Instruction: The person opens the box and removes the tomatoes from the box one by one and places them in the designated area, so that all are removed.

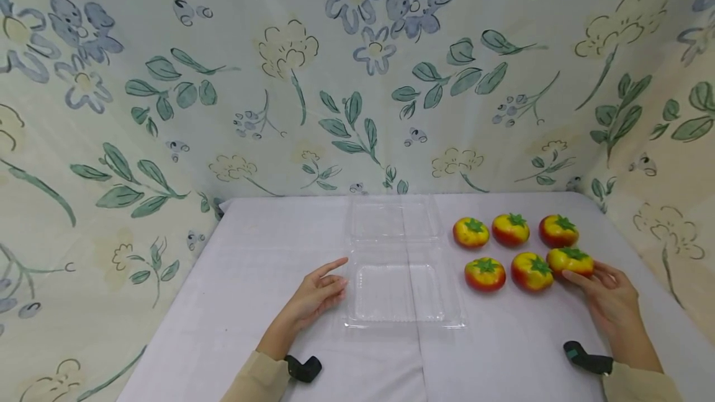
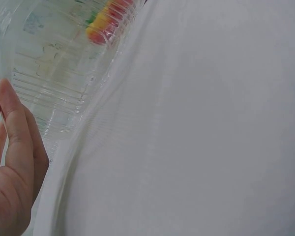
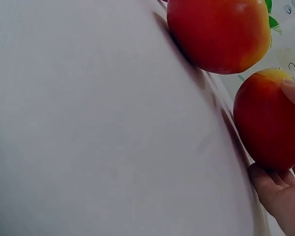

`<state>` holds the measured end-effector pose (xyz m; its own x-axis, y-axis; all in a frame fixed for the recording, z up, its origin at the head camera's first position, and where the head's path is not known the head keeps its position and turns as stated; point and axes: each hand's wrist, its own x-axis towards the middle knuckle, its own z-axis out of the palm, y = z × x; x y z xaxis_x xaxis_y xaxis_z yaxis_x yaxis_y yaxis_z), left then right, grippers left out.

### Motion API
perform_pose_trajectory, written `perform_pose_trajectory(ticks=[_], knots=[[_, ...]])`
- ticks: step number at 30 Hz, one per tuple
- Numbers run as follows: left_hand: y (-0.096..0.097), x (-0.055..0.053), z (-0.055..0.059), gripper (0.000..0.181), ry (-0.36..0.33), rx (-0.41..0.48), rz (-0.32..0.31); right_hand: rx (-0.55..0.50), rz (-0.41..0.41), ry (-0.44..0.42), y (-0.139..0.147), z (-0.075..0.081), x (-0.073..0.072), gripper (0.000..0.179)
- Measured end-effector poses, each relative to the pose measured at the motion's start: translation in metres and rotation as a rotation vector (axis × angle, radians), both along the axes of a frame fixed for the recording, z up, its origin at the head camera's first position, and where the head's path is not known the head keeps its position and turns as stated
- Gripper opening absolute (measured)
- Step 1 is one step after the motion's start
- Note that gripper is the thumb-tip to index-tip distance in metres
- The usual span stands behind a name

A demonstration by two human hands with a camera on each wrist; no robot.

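Observation:
A clear plastic clamshell box point(image 1: 399, 290) lies with its lid point(image 1: 393, 219) folded back behind it. My left hand point(image 1: 318, 293) is at the box's left edge, index finger stretched out; in the left wrist view the fingertips point(image 2: 9, 96) meet the clear rim. On the right, my right hand point(image 1: 611, 296) grips a red-and-yellow persimmon point(image 1: 570, 261) with a green leafy top. The right wrist view shows the thumb on the upper side of this persimmon point(image 3: 270, 123) and the fingers beneath it.
Several similar persimmons stand in two rows right of the box, among them one point(image 1: 532, 272) just left of the held one and another point(image 1: 558, 231) behind it. A white cloth point(image 1: 268, 241) covers the table. Floral fabric point(image 1: 357, 79) hangs behind and at both sides.

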<state>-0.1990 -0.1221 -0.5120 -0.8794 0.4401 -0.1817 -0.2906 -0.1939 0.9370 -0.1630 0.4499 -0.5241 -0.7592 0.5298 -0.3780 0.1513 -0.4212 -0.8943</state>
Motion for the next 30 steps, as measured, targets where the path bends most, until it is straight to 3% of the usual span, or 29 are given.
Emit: perform_pose_trajectory(ticks=[30], knots=[[0.0005,0.0013,0.0019,0.061,0.000,-0.008,-0.001,-0.003,0.056,0.018,0.0037,-0.0053,0.0046,0.084]])
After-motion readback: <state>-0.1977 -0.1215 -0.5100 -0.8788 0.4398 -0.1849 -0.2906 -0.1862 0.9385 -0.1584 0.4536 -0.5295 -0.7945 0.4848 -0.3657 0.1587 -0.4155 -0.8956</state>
